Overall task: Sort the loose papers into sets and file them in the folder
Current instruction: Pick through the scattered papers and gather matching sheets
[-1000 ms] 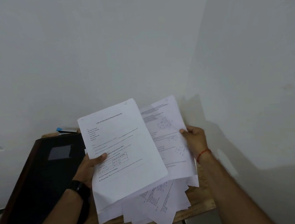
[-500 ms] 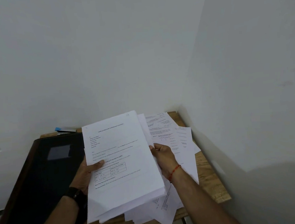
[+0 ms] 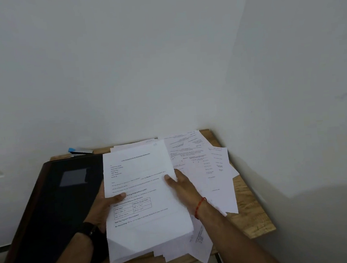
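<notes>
Left grip: my left hand grasps the stack of papers by its left edge. The thumb lies across the top page and the fingers are hidden beneath. I judge it carries the weight, so the print faces me for reading.
Right grip: my right hand pinches the stack's right edge, thumb on the top sheet. It probably steadies the pile for peeling a page off.
Stack: held tilted above the counter, a printed letter with a small table uppermost.
Loose sheets: spread overlapping on the counter's right side, near the wall corner, likely waiting to be matched into sets.
Folder: dark, lying at the left just beside the stack, handy for filing. I see nothing filed in it.
Blue-capped object: behind the folder, too small to name.
</notes>
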